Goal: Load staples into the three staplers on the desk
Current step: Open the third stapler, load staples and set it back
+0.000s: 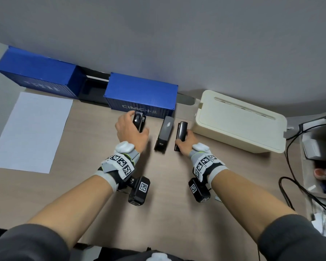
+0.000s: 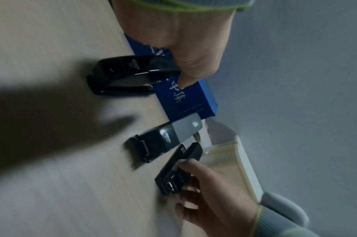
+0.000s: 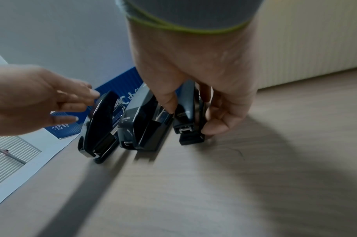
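Desk, light wood grain; holdings listed relative to the middle stapler.

Middle stapler: black body with grey top, lying flat on the desk, untouched by either hand.

Left stapler: glossy black, just to the left of the middle stapler, its far end close against the blue container box. Left hand is over it; in the right wrist view the fingers appear extended, reaching its top, but motion blur leaves it unclear whether they actually grip.

Right stapler: black, slim, just to the right of the middle stapler, standing on the desk. Right hand grasps its near end, thumb on one side, fingers curled round the other.

Cream plastic box: slotted lid, farther right of the middle stapler, beyond the right stapler.

Second blue container box: far left, behind.

White paper sheet: flat, well to the left.
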`<action>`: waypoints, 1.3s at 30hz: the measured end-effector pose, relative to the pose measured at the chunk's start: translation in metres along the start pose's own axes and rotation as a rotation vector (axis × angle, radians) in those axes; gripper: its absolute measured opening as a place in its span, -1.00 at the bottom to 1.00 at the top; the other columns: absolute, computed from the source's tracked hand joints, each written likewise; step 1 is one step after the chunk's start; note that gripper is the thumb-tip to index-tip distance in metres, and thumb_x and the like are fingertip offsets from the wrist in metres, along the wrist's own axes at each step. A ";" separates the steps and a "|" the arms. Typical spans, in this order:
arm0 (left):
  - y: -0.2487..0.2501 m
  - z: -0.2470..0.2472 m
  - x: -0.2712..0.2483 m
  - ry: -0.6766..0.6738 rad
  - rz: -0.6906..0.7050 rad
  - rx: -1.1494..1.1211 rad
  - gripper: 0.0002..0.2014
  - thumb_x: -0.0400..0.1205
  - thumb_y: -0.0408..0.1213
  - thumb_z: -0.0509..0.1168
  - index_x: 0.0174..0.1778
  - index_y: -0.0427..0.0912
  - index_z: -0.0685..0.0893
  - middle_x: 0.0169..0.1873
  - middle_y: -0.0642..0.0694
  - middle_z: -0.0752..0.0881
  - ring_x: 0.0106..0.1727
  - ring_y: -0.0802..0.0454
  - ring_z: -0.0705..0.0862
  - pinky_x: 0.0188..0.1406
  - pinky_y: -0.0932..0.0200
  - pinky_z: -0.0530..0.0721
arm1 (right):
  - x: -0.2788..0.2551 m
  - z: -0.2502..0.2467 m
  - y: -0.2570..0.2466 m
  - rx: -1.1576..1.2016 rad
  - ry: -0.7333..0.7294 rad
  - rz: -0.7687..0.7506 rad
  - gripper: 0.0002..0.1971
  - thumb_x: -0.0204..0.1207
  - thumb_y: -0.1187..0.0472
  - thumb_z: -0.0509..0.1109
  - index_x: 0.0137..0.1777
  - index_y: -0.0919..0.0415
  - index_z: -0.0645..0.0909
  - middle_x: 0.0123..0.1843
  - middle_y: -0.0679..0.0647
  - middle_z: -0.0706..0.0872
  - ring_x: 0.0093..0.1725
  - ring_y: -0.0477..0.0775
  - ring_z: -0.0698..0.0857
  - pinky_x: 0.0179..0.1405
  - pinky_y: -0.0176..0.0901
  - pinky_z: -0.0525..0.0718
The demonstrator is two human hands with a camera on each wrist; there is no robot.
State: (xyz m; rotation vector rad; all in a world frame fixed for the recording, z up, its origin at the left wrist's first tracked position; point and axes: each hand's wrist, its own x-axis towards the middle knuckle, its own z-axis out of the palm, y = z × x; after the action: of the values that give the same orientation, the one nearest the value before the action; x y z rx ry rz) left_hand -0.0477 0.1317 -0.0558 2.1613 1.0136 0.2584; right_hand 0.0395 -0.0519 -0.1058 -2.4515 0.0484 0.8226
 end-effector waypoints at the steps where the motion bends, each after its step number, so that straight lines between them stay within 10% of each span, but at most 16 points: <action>1: -0.003 0.000 0.002 -0.041 -0.051 0.027 -0.26 0.42 -0.20 0.54 0.52 -0.13 0.42 0.42 -0.18 0.53 0.45 -0.23 0.43 0.34 -0.05 0.45 | -0.001 -0.001 0.000 -0.018 -0.007 0.004 -0.38 0.38 -0.10 0.34 0.43 0.08 0.37 0.32 0.17 0.65 0.19 0.28 0.67 0.23 0.08 0.62; 5: -0.018 0.005 0.011 -0.279 -0.233 -0.032 -0.37 0.54 -0.24 0.44 0.55 -0.09 0.42 0.29 -0.23 0.70 0.25 -0.30 0.67 0.20 -0.02 0.62 | -0.008 -0.007 0.002 -0.052 -0.050 0.009 -0.27 0.34 -0.22 0.35 0.47 0.10 0.35 0.42 0.16 0.60 0.29 0.28 0.65 0.33 0.14 0.58; 9: -0.025 -0.009 0.009 -0.227 -0.273 -0.068 -0.61 0.50 -0.31 0.33 0.27 -0.02 0.68 0.04 -0.21 0.79 -0.01 -0.28 0.71 -0.07 0.10 0.57 | -0.021 -0.017 0.006 -0.002 -0.011 -0.002 -0.35 0.44 -0.08 0.38 0.51 0.10 0.36 0.41 0.14 0.64 0.31 0.25 0.65 0.37 0.06 0.56; 15: -0.028 -0.034 -0.022 -0.202 -0.278 -0.241 -0.81 0.39 -0.26 0.38 -0.09 -0.03 0.67 -0.25 -0.12 0.73 -0.19 -0.23 0.66 -0.27 0.10 0.55 | -0.048 -0.029 0.013 0.175 -0.061 -0.027 -0.96 0.41 0.15 0.39 -0.22 -0.01 0.66 -0.31 0.03 0.76 -0.25 0.14 0.76 -0.12 -0.03 0.75; 17: -0.018 -0.040 -0.036 -0.232 -0.226 -0.258 -0.80 0.34 -0.23 0.43 -0.13 -0.03 0.67 -0.27 -0.09 0.74 -0.20 -0.19 0.68 -0.26 0.10 0.61 | -0.065 -0.036 0.004 0.226 -0.093 -0.086 -0.84 0.53 0.19 0.35 -0.29 0.02 0.62 -0.41 0.01 0.68 -0.40 0.04 0.66 -0.37 -0.18 0.60; 23: 0.029 -0.036 -0.083 -0.431 -0.084 -0.303 -0.71 0.29 -0.19 0.55 -0.08 0.00 0.74 -0.17 -0.11 0.81 -0.11 -0.14 0.76 -0.02 0.02 0.72 | -0.112 -0.063 -0.013 0.416 -0.286 -0.168 -0.72 0.71 0.08 0.13 0.14 0.23 0.60 -0.14 0.15 0.76 -0.31 0.09 0.75 -0.43 -0.25 0.49; 30: 0.064 -0.020 -0.127 -0.520 -0.061 -0.429 -0.67 0.28 -0.37 0.55 -0.06 -0.03 0.78 -0.17 -0.13 0.82 -0.04 -0.21 0.78 0.01 -0.08 0.75 | -0.128 -0.091 0.027 0.565 -0.322 -0.180 -0.76 0.73 0.20 0.05 0.05 0.11 0.58 -0.04 0.10 0.81 -0.28 -0.05 0.83 -0.37 -0.36 0.59; 39: 0.080 0.001 -0.155 -0.614 -0.041 -0.477 -0.58 0.33 -0.06 0.62 0.09 -0.04 0.80 -0.14 -0.03 0.84 -0.07 -0.03 0.81 -0.02 0.09 0.73 | -0.137 -0.115 0.067 0.593 -0.282 -0.176 -0.71 0.73 0.24 0.03 0.24 0.25 0.56 -0.01 0.18 0.79 -0.36 -0.06 0.82 -0.45 -0.39 0.57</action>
State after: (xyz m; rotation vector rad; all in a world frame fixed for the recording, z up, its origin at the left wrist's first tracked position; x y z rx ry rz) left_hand -0.1045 -0.0165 0.0163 1.6234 0.5666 -0.1688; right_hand -0.0218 -0.1862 0.0152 -1.7474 -0.0247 0.9114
